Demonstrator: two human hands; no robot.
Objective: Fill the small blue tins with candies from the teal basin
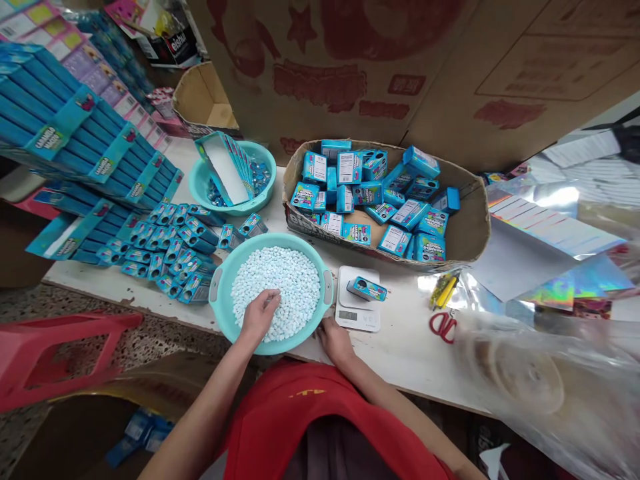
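Two-handed, touches white pellets (295, 280) in turquoise basin (225, 303) with left hand (259, 317), thumb near fingertips; rests right hand (337, 340) beside basin's right rim, near scale (369, 321) bearing blue box (371, 289). Cannot tell whether pinching pellets on left or gripping anything on right.

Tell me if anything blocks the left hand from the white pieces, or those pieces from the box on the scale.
Nothing visible blocks the left hand from the white pieces. Between them and the box on the scale stands the bowl's right rim with its grey handle; the right hand is nearer the person.
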